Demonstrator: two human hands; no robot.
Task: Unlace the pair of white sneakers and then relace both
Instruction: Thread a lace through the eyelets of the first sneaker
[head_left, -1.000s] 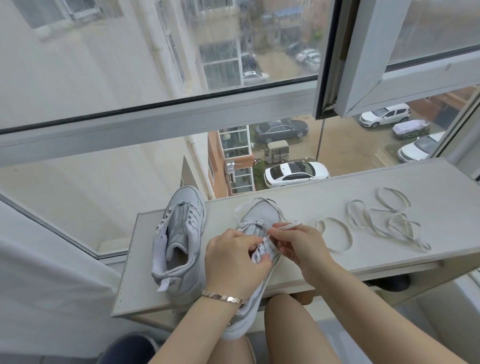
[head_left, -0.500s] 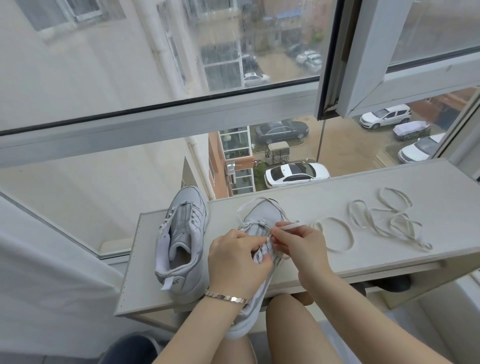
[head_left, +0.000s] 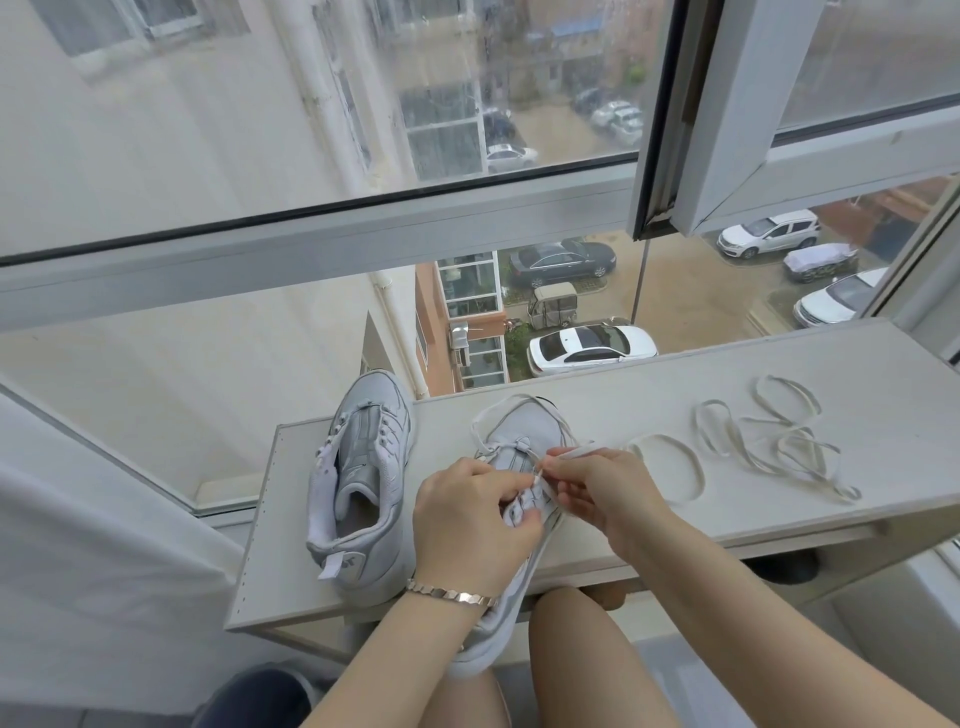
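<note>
The sneaker (head_left: 522, 431) being laced lies toe-away on the shelf (head_left: 883, 364), heel overhanging, and is gripped at the eyelets by the curled left hand (head_left: 467, 525). The lace (head_left: 574, 453) tip is pinched by the right hand (head_left: 608, 493); it should be fed flat, untwisted, and drawn snug.

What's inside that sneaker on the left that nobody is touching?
Only pale lining shows in the opening of the left sneaker: no foot and no lace in there. Its tongue covers the front, so the toe end cannot be seen.
</note>
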